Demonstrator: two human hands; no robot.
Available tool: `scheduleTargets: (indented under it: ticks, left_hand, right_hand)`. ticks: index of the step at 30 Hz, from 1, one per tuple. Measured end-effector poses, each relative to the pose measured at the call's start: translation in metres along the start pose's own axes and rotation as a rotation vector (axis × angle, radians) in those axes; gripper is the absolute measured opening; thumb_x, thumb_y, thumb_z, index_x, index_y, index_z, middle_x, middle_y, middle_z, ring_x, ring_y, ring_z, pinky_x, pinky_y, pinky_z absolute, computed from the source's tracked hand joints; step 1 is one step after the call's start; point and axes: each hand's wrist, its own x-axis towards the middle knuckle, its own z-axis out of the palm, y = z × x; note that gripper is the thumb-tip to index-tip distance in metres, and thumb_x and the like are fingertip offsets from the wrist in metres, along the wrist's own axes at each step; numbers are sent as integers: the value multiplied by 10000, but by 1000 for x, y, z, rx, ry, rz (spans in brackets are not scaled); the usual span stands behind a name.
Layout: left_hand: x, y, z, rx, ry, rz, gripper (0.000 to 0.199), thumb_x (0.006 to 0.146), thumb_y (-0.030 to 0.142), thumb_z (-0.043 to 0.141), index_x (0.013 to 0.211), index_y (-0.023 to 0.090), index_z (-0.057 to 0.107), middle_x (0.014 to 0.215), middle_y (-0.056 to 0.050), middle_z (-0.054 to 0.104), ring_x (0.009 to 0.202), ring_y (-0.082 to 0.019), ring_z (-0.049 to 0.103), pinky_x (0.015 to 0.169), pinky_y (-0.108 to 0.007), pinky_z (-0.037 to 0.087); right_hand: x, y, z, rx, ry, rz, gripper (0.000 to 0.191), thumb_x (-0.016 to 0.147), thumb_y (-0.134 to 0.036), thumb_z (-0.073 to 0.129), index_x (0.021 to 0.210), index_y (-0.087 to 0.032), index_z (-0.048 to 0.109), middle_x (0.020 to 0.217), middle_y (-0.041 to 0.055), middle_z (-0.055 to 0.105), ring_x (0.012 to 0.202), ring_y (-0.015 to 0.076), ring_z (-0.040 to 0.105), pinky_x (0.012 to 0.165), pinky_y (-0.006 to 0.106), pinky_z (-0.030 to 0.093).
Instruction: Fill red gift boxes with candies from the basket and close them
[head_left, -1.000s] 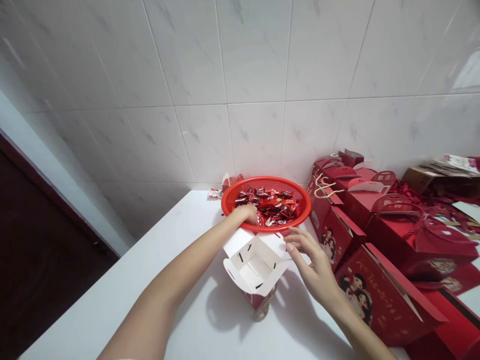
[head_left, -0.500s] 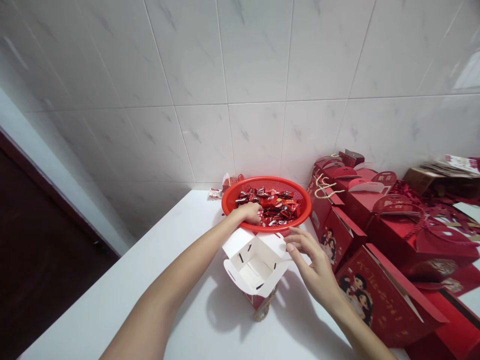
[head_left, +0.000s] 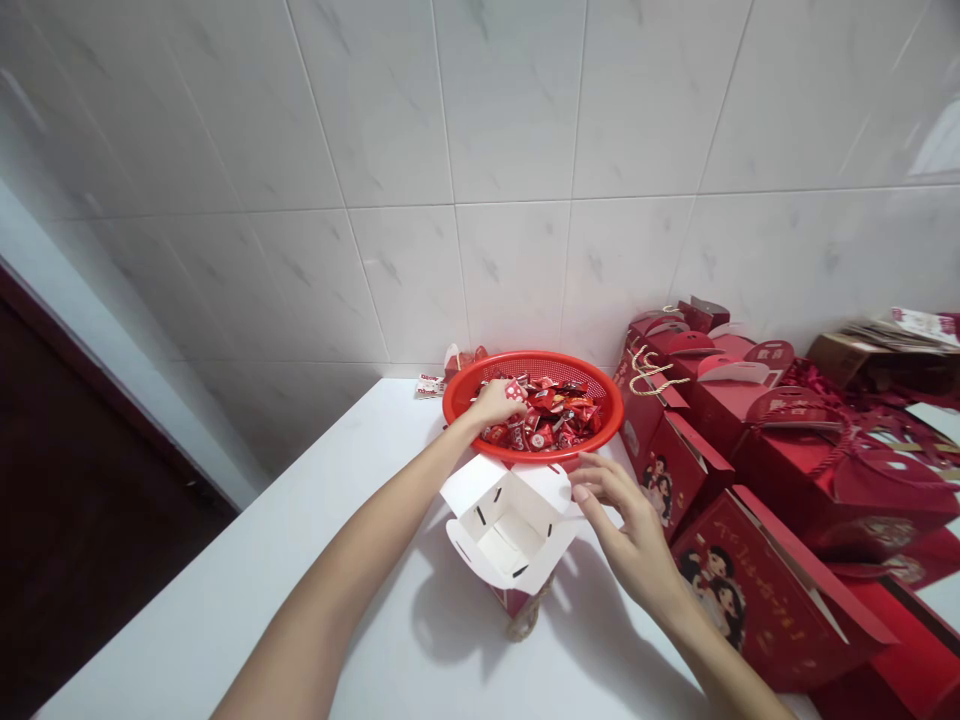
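My left hand (head_left: 496, 402) is inside the red plastic basket (head_left: 459, 422), with its fingers closed on a candy in a red wrapper with white dots (head_left: 515, 391). Many wrapped candies (head_left: 562, 412) in red and dark wrappers lie around it in the basket. In front of the basket stands a small gift box (head_left: 517, 540), white inside, its top flaps spread and no contents visible. A twisted rope handle (head_left: 523, 622) hangs at its near side. My right hand (head_left: 619, 510) is at the box's right flap, thumb and fingertips pinching the edge.
Red gift boxes with printed couples (head_left: 742, 590) crowd the right side of the white table (head_left: 360, 560). Behind the basket lie a small printed packet (head_left: 430, 386) and a little clear-and-red item (head_left: 466, 360). A tiled wall (head_left: 510, 270) closes off the back.
My left hand has moved slightly up and away within the basket, with the dotted candy at its fingers. More candies show below it. My right hand and the box have stayed put.
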Motion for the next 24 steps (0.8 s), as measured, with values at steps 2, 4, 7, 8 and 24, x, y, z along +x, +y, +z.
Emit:
scheduleTargets:
  ticks: [2, 4, 7, 8, 24]
  left_hand:
    - [2, -4, 0, -40, 3, -6, 155, 544, 138, 730, 675, 154, 650, 611, 19, 621, 623, -174, 579, 570, -256, 430]
    - [3, -8, 1, -72, -3, -6, 165, 522, 151, 751, 642, 156, 638, 598, 23, 615, 615, -169, 574, 580, -260, 436]
    - [3, -10, 2, -104, -21, -3, 195, 499, 171, 778, 609, 164, 617, 594, 26, 614, 613, -167, 570, 585, -262, 438]
    - [3, -11, 3, -112, -29, -3, 202, 498, 182, 785, 607, 167, 616, 594, 25, 615, 613, -168, 571, 580, -263, 437]
    - [-6, -2, 1, -54, -166, -69, 273, 517, 179, 762, 510, 190, 489, 481, 65, 475, 493, -108, 427, 475, -241, 300]
  right_hand:
    - [0, 0, 0, 2, 2, 4, 259, 962, -418, 540, 973, -221, 708, 1216, 120, 626, 1228, 267, 586, 831, 326, 571]
    - [0, 0, 0, 7, 3, 2, 254, 960, -413, 543, 965, -220, 709, 1203, 117, 631, 1220, 264, 591, 825, 321, 573]
    - [0, -1, 0, 9, 6, -2, 252, 960, -411, 543, 959, -220, 708, 1198, 115, 633, 1212, 262, 596, 822, 319, 574]
    - [0, -1, 0, 8, 6, -3, 255, 961, -412, 541, 962, -219, 708, 1203, 116, 631, 1213, 262, 595, 822, 319, 575]
    - [0, -3, 0, 8, 8, 4, 283, 959, -443, 546, 960, -215, 714, 1199, 130, 638, 1212, 281, 593, 836, 352, 572]
